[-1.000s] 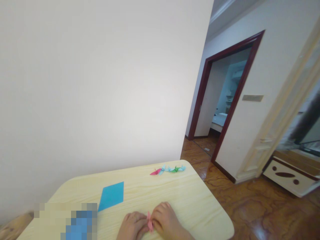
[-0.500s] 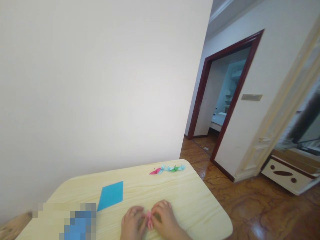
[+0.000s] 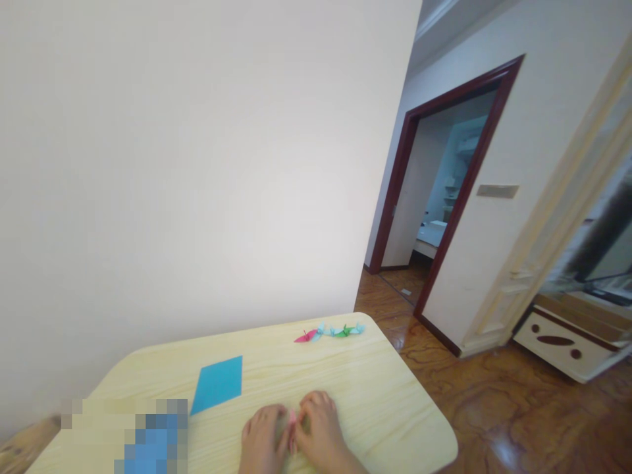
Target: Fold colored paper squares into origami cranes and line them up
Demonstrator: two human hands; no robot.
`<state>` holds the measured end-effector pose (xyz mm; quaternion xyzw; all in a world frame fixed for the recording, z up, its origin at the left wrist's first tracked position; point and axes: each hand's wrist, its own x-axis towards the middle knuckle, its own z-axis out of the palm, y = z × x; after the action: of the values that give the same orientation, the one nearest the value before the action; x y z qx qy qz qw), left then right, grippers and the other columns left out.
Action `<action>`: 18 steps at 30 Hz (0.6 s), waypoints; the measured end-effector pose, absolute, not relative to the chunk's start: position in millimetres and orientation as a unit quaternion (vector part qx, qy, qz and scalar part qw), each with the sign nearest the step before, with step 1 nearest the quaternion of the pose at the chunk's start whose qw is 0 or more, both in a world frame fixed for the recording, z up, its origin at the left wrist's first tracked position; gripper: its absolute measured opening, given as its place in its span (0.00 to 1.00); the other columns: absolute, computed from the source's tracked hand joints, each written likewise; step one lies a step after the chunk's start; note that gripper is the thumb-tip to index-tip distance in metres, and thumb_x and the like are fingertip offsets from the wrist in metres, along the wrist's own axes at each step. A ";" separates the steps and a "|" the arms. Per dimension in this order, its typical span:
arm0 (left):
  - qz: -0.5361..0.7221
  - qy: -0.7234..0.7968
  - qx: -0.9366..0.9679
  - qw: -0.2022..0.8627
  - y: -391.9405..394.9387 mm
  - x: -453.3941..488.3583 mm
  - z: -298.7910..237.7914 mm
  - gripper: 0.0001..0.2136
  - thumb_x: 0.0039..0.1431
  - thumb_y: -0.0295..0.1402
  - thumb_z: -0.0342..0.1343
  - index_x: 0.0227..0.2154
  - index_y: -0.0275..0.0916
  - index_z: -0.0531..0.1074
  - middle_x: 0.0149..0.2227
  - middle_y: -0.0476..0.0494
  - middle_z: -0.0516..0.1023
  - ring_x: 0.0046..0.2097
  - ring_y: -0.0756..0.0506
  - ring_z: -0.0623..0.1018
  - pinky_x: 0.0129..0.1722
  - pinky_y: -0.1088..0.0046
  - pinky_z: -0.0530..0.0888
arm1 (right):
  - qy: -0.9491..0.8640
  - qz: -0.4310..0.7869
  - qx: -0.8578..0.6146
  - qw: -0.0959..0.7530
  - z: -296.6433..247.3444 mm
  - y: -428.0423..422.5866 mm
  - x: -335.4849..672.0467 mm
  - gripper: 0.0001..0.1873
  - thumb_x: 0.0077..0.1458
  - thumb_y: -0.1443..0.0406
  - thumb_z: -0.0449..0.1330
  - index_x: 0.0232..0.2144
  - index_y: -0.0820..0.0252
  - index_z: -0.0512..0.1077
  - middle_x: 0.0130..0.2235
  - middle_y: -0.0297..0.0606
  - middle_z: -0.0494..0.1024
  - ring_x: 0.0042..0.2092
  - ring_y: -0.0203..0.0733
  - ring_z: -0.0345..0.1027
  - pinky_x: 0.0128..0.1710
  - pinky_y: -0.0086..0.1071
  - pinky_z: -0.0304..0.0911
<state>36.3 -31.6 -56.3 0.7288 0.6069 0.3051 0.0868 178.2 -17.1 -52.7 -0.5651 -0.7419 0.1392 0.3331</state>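
At bottom centre I pinched a pink folded paper (image 3: pixel 293 434) between the fingers of my left hand (image 3: pixel 264 431) and right hand (image 3: pixel 318 424). The wood-grain table (image 3: pixel 385 395) stretched rightward to its rounded edge; a blue sheet (image 3: pixel 217 384) lay left, paper cranes (image 3: pixel 344 332) near the far edge. A pale wall (image 3: pixel 197 164) filled the upper left, a dark-red door frame (image 3: pixel 469 184) the upper right.

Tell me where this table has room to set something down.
Bare tabletop lies right of the right hand, out to the rounded edge, and between the blue sheet and the row of small paper figures. Crowded: the near middle, where the left hand and right hand pinch the pink paper, and that row. The pixelated near left can't be judged.
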 end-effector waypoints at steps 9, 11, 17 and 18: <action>0.212 0.427 0.878 0.044 -18.4 12.7 -72.5 0.20 0.53 0.27 0.54 0.49 0.53 0.67 0.49 0.50 0.75 0.53 0.43 0.70 0.46 0.64 0.68 | -0.733 0.119 -0.580 0.335 -54.3 -18.9 179.4 0.04 0.48 0.70 0.57 0.24 0.57 0.65 0.33 0.37 0.69 0.40 0.46 0.61 0.43 0.38 0.54; 0.185 0.417 0.888 0.057 -18.7 11.8 -69.2 0.22 0.53 0.25 0.53 0.50 0.53 0.65 0.51 0.51 0.73 0.56 0.42 0.67 0.49 0.62 0.66 | -0.726 0.125 -0.581 0.346 -55.8 -18.9 181.8 0.05 0.46 0.70 0.57 0.26 0.56 0.64 0.33 0.36 0.69 0.40 0.45 0.61 0.42 0.37 0.55; 0.173 0.400 0.896 0.081 -21.8 8.9 -52.7 0.19 0.58 0.27 0.49 0.50 0.52 0.64 0.55 0.51 0.69 0.57 0.44 0.64 0.53 0.62 0.64 | -0.707 0.161 -0.592 0.351 -57.7 -14.5 186.4 0.09 0.41 0.72 0.60 0.26 0.56 0.64 0.34 0.37 0.69 0.41 0.46 0.61 0.41 0.36 0.55; 0.176 0.399 0.896 0.084 -22.1 8.2 -51.5 0.18 0.58 0.28 0.48 0.51 0.51 0.63 0.55 0.50 0.69 0.57 0.44 0.65 0.53 0.62 0.64 | -0.703 0.164 -0.600 0.343 -56.7 -12.9 186.5 0.09 0.41 0.72 0.60 0.26 0.56 0.64 0.34 0.37 0.70 0.41 0.46 0.62 0.41 0.35 0.55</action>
<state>8.2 -22.1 -51.5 0.8959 0.3991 0.1764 0.0836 186.5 -12.9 -56.7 -0.6005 -0.7033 0.1640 0.3433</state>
